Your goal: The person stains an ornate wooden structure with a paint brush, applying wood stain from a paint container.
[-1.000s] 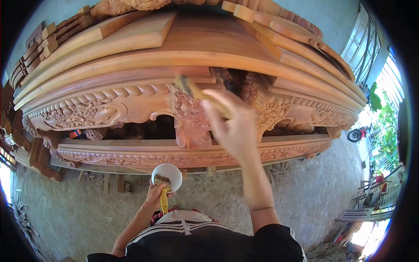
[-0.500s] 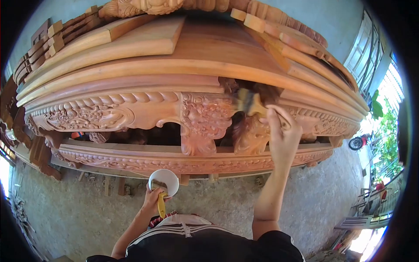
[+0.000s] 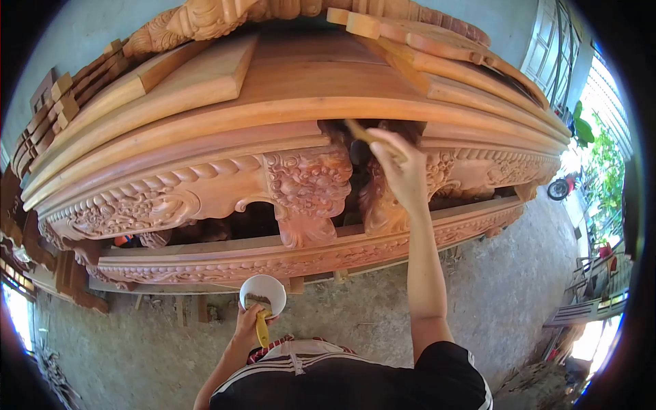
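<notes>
In my right hand point(image 3: 402, 169) is a paintbrush point(image 3: 362, 132), its handle gripped in closed fingers. Its far end reaches the dark gap between two carved wooden legs, and the bristles cannot be made out. The left carved leg point(image 3: 311, 188) looks reddish and glossy; the right carved leg point(image 3: 391, 201) stands just under my right wrist. Down near my waist, my left hand point(image 3: 247, 322) is closed around a white cup point(image 3: 272, 288). A second paintbrush with a yellow handle point(image 3: 262, 329) leans in that cup, bristles inside.
Loose wooden boards point(image 3: 198, 75) lie on top of the carved furniture point(image 3: 232, 154). More carved pieces point(image 3: 212, 17) are stacked behind against the wall. Concrete floor point(image 3: 369, 301) lies below, with wood scraps at the lower left. A metal bench point(image 3: 581, 311) stands at the right.
My right hand has moved left and up with its brush, from the face of the carved legs to the gap between them. The left hand keeps holding the cup; the view has shifted slightly.
</notes>
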`<state>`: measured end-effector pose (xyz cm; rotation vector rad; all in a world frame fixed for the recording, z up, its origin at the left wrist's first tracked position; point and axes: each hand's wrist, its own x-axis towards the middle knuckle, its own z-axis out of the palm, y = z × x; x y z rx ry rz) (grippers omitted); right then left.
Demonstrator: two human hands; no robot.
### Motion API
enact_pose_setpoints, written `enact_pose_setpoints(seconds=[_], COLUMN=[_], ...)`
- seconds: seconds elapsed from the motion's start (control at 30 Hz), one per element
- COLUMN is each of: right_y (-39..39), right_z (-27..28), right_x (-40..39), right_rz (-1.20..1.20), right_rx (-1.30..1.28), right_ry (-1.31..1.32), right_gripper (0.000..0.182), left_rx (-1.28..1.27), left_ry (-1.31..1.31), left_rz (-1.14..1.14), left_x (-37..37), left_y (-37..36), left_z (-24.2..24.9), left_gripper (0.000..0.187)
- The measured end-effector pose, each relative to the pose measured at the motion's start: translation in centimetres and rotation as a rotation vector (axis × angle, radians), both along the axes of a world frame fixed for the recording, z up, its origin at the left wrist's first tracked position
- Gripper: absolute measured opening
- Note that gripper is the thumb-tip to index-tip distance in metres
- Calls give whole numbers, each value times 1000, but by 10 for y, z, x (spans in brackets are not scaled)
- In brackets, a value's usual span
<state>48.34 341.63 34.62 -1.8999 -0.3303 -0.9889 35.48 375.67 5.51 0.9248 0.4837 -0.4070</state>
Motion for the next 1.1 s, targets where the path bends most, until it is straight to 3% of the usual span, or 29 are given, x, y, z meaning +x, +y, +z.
enact_pose_setpoints(seconds=[0.1, 0.17, 0.3, 0.37, 0.43, 0.57, 0.63, 0.7, 0.8, 0.83, 0.9, 0.93, 1.0, 1.03, 1.1], right_y=[-5, -26, -27, 6, 36, 54, 46, 54, 78, 77, 70, 64, 76, 86, 110], right_z=[12, 28, 28, 18, 3, 3, -5, -21, -37, -35, -32, -25, -18, -17, -24], right_x=[-11, -43, -75, -73, -82, -109, -101, -97, -116, -110, -100, -95, -83, -79, -92], right_rz=[130, 287, 226, -64, -24, 203, -174, -253, 338, 341, 61, -131, -152, -177, -79], right_rx=[-146, -165, -95, -256, -568, -499, -360, -417, -287, -282, -253, -294, -398, -502, -478], right_ry=[76, 174, 227, 127, -128, -172, -289, -286, -19, -40, -351, -377, -373, -372, -374], right_gripper=[21, 21, 21, 18, 19, 17, 17, 17, 16, 16, 13, 11, 14, 17, 21], left_rx=[-29, 41, 126, 139, 155, 167, 173, 170, 217, 225, 180, 182, 10, 11, -33], left_ry=[-21, -11, 32, 28, 18, -3, -22, -43, 25, 7, -19, -24, 132, 128, 123], left_rz=[-11, 106, 80, 10, -52, -48, -57, -59, -26, -19, 91, 95, 11, 13, -49], left_x=[-3, -10, -15, -15, -11, -13, -17, -25, -34, -37, -43, -43, -44, -46, -43], left_y=[1, -2, 3, 8, 11, 8, 3, -5, -5, -9, -16, -10, 3, 7, 14], left_z=[7, 14, 18, 1, -6, -10, 3, 4, 8, 16, 25, 19, 4, 1, 1], left_gripper=[47, 27, 27, 25, 26, 26, 25, 25, 26, 26, 27, 27, 45, 45, 47])
